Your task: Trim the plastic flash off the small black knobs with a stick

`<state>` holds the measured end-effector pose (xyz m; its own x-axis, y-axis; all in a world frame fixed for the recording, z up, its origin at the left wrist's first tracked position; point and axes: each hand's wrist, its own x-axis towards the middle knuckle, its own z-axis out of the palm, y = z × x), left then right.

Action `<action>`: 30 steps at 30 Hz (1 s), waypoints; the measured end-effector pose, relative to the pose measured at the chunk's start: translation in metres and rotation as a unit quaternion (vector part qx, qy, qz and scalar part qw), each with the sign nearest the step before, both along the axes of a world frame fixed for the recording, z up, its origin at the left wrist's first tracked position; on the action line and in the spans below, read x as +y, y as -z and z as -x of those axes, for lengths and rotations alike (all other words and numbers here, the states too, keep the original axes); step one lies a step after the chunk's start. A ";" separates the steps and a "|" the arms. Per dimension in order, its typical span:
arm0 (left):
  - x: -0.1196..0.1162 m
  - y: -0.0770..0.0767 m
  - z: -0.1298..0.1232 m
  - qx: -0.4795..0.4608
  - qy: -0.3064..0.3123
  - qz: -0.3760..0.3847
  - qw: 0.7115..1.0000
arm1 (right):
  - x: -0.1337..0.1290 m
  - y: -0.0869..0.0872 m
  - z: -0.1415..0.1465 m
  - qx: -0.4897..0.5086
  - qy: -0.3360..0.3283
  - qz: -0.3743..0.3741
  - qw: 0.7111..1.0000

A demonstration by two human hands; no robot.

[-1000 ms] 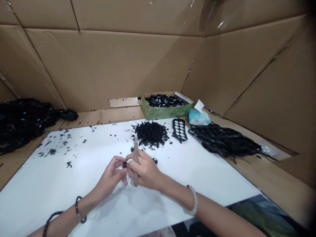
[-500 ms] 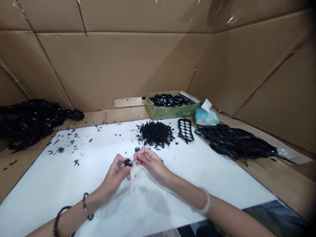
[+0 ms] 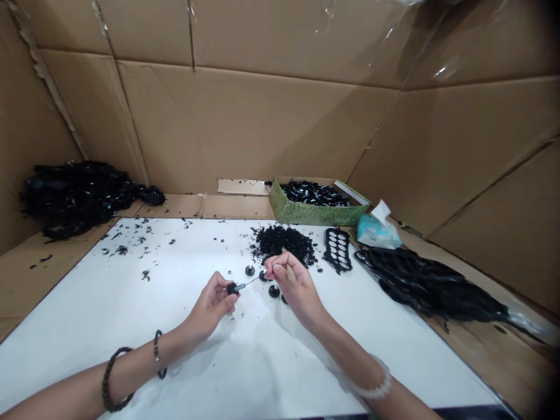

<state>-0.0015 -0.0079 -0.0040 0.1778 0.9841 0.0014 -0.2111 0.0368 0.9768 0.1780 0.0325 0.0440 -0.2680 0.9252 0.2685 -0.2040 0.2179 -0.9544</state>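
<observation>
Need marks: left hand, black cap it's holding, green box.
left hand [image 3: 210,307]: head view, back of the hand.
black cap [image 3: 232,289]: head view, middle of the cap's side.
green box [image 3: 315,214]: head view, front wall.

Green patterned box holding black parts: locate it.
Head view: the green patterned box sits beyond the white board, left of the pale blue tissue packet, behind the heap of black rings.

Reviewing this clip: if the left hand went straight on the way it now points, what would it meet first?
The left hand holds a black cap with a thin metal rod leading. The rod's tip would probably meet the right hand's fingertips first, though depth is unclear and a small black round piece sits just beside them.
</observation>
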 end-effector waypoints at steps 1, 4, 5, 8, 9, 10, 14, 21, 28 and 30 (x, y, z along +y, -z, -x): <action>0.000 -0.001 0.000 -0.001 0.001 0.004 1.000 | 0.001 -0.002 -0.001 0.017 0.000 0.014 1.000; -0.001 -0.004 0.001 0.001 -0.002 0.010 1.000 | 0.004 -0.004 -0.002 0.061 -0.016 0.071 0.995; -0.002 -0.004 0.001 0.001 -0.004 0.013 1.000 | 0.004 -0.005 -0.002 0.067 -0.017 0.083 0.994; -0.001 -0.003 0.002 -0.016 -0.015 0.028 0.999 | 0.003 -0.007 -0.002 0.058 -0.008 0.089 0.994; 0.000 -0.002 0.002 -0.024 -0.018 0.033 0.999 | 0.003 -0.007 -0.002 0.055 -0.004 0.085 0.995; 0.000 -0.001 0.002 -0.031 -0.021 0.036 0.999 | 0.003 -0.007 -0.003 0.053 -0.001 0.083 0.995; 0.004 0.006 0.003 -0.032 -0.032 0.033 0.998 | 0.008 -0.005 -0.003 0.069 0.007 0.093 0.993; 0.003 -0.003 0.002 -0.044 -0.014 0.060 0.997 | 0.009 0.015 0.008 -0.008 -0.033 0.061 0.998; 0.004 -0.002 0.001 -0.053 0.007 0.046 0.998 | 0.006 0.032 0.015 -0.071 -0.178 0.149 0.970; 0.003 -0.001 0.001 -0.051 0.008 0.046 0.998 | 0.004 0.033 0.015 -0.091 -0.169 0.140 0.971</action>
